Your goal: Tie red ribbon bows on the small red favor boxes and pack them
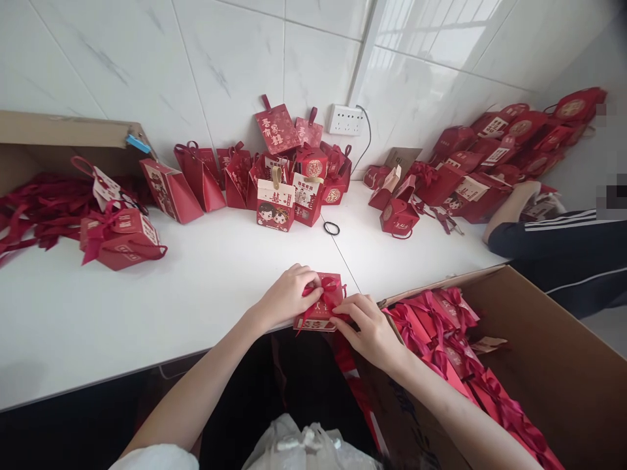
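Note:
A small red gift box [321,324] with printed lettering lies at the front edge of the white table, directly before me. On its top sits a red ribbon bow [330,285]. My left hand [296,290] is closed on the bow's left side, thumb and fingers pinching a loop. From the right, my right hand [367,326] pinches the ribbon beside the box, its fingertips near the box's right side. A ribbon tail hangs down the left of the box front. Part of the box is hidden behind my fingers.
Several red gift boxes [277,205] stand along the tiled wall, below a power strip [345,120]. At left are a ribboned box [127,245] and a carton [63,127] with ribbons. An open carton [553,320] of ribboned boxes stands right. Another person's arm [509,212] rests nearby.

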A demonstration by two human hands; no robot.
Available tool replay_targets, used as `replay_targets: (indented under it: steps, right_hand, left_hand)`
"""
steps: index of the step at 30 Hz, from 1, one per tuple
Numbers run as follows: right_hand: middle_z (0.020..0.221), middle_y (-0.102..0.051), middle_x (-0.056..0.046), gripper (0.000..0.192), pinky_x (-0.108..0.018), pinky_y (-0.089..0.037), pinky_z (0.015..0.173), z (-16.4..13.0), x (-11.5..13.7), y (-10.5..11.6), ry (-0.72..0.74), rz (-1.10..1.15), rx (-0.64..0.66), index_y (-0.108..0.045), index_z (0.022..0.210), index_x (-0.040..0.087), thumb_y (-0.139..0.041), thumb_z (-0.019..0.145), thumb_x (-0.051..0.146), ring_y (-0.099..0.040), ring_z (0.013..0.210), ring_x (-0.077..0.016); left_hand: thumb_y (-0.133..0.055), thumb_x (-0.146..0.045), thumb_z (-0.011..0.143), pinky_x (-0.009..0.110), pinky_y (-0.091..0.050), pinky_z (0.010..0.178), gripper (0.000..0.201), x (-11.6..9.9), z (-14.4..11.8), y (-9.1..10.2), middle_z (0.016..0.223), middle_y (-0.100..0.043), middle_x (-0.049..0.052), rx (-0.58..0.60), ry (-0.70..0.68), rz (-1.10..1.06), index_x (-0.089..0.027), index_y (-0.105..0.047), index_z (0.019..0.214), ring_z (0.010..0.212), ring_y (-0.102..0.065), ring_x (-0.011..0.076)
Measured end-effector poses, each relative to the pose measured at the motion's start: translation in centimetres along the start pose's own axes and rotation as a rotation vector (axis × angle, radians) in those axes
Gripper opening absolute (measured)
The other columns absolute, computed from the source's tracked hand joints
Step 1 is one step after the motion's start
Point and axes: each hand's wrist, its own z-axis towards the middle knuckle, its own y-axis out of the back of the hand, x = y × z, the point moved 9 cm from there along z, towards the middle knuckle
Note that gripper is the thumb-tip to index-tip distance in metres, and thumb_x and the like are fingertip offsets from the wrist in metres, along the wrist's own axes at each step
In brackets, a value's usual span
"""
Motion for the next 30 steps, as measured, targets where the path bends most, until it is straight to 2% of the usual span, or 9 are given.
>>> replay_targets:
  steps: [6,10,13,15,18,22,25,27,30]
  right_hand:
    - [0.076,-0.06,-0.005,0.009,-0.026,-0.047,0.061,0.0,1.4,0.2,0.173,-0.124,0.028,-0.058,0.087,0.015,-0.05,0.09,0.011,-0.054,0.068,-0.0148]
    - [0.07,-0.059,-0.005,0.01,-0.028,-0.044,0.057,-0.4,2.4,0.2,0.217,-0.176,0.043,-0.058,0.081,0.014,-0.052,0.089,0.012,-0.05,0.064,-0.0152]
    - [0.068,-0.059,-0.004,0.012,-0.03,-0.043,0.059,-0.4,2.5,0.7,0.222,-0.108,0.059,-0.057,0.079,0.016,-0.052,0.089,0.017,-0.05,0.065,-0.0159]
    - [0.072,-0.06,-0.005,0.012,-0.031,-0.045,0.062,0.1,1.2,1.4,0.153,-0.018,0.048,-0.057,0.082,0.017,-0.051,0.09,0.022,-0.053,0.069,-0.0169]
    - [0.086,-0.06,-0.008,0.014,-0.033,-0.049,0.068,1.5,-2.6,2.0,-0.042,0.052,-0.001,-0.057,0.098,0.017,-0.05,0.09,0.026,-0.056,0.078,-0.0182]
    - [0.096,-0.057,-0.008,0.032,-0.033,-0.051,0.069,3.2,-5.6,-0.1,-0.163,0.187,0.112,-0.056,0.112,0.019,-0.059,0.084,0.036,-0.057,0.077,-0.0171]
    - [0.082,-0.058,-0.004,0.02,-0.031,-0.049,0.064,3.8,-6.1,-1.3,-0.28,0.323,0.113,-0.063,0.091,0.02,-0.059,0.083,0.038,-0.055,0.069,-0.0154]
    - [0.068,-0.057,-0.001,0.023,-0.029,-0.046,0.058,3.4,-6.7,-1.9,-0.453,0.436,0.084,-0.06,0.075,0.019,-0.058,0.083,0.041,-0.052,0.061,-0.0139]
    - [0.058,-0.056,0.002,0.029,-0.027,-0.042,0.052,2.3,-7.2,-3.3,-0.695,0.703,0.082,-0.053,0.069,0.019,-0.061,0.078,0.046,-0.051,0.054,-0.0121]
  left_hand:
    - [-0.052,-0.024,0.083,0.032,-0.043,0.075,0.011,-0.2,0.0,0.0,0.077,-0.058,0.0,-0.017,0.003,0.021,-0.02,-0.053,0.073,0.081,-0.051,0.0182]
    - [-0.052,-0.024,0.083,0.034,-0.043,0.076,0.012,-0.1,0.1,-0.1,0.077,-0.058,0.0,-0.028,0.037,0.039,-0.02,-0.053,0.071,0.082,-0.051,0.0191]
    - [-0.052,-0.026,0.084,0.034,-0.044,0.077,0.013,0.0,0.1,0.0,0.079,-0.059,0.001,-0.012,0.053,0.023,-0.021,-0.054,0.072,0.084,-0.052,0.0199]
    - [-0.052,-0.029,0.084,0.035,-0.044,0.079,0.013,0.2,0.1,0.1,0.081,-0.061,0.001,-0.001,0.06,-0.005,-0.021,-0.055,0.074,0.087,-0.053,0.0205]
    - [-0.053,-0.034,0.085,0.034,-0.046,0.08,0.013,0.7,-0.1,0.2,0.088,-0.061,0.002,-0.006,0.107,-0.084,-0.021,-0.058,0.082,0.088,-0.056,0.0196]
    - [-0.051,-0.035,0.085,0.033,-0.047,0.082,0.015,1.0,-0.8,0.7,0.096,-0.062,0.002,-0.096,0.147,-0.174,-0.022,-0.057,0.091,0.092,-0.058,0.0188]
    - [-0.049,-0.034,0.086,0.033,-0.048,0.079,0.015,1.2,-1.9,1.3,0.094,-0.063,0.003,-0.23,0.201,-0.184,-0.022,-0.057,0.091,0.089,-0.059,0.0188]
    - [-0.048,-0.035,0.087,0.031,-0.05,0.069,0.016,1.7,-2.7,1.3,0.089,-0.064,0.002,-0.291,0.281,-0.223,-0.022,-0.056,0.091,0.079,-0.061,0.0176]
    - [-0.046,-0.034,0.088,0.028,-0.048,0.061,0.015,2.1,-3.6,1.0,0.084,-0.064,0.001,-0.362,0.352,-0.279,-0.022,-0.055,0.09,0.071,-0.061,0.0163]
